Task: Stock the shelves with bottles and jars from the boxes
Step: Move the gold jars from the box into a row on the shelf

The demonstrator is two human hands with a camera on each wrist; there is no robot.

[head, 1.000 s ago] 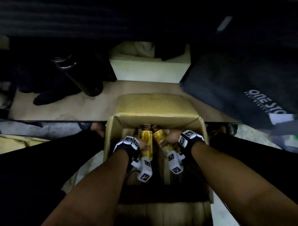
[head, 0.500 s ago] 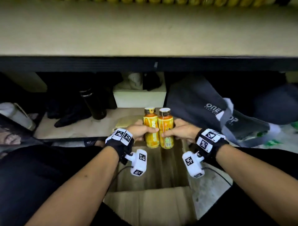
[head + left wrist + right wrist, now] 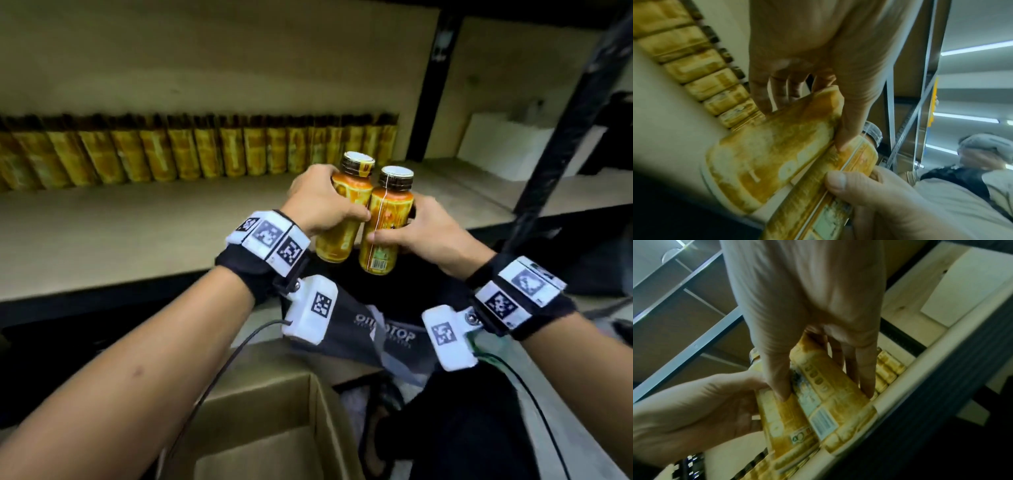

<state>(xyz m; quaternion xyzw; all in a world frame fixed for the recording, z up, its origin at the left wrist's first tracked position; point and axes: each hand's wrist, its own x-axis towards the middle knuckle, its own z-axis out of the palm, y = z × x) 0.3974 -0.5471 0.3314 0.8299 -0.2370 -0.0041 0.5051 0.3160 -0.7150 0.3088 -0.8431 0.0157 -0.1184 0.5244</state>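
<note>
A long row of yellow-labelled, dark-capped bottles (image 3: 191,154) stands upright against the back wall of the pale wooden shelf (image 3: 120,233), running from the far left to just short of a black upright post (image 3: 430,102). In front of the row's right end, above the shelf's front edge, the left hand (image 3: 320,202) curls its fingers and thumb round an orange bottle with a dark brown cap and a yellow label (image 3: 347,202), held upright in the air. Pressed against its right side is a second orange bottle with a dark cap and a barcode on its label (image 3: 383,226), gripped by the right hand (image 3: 424,233) with the thumb across the front and the fingers wrapped behind. The two thumbs nearly meet where the bottles touch. Both wrists wear black bands with white coded tags. Below the arms lies an open brown cardboard box (image 3: 274,421), and to its right a dark grey bag with white lettering (image 3: 356,329). Further right on the shelf, beyond the post, sits a white box (image 3: 507,147).
</note>
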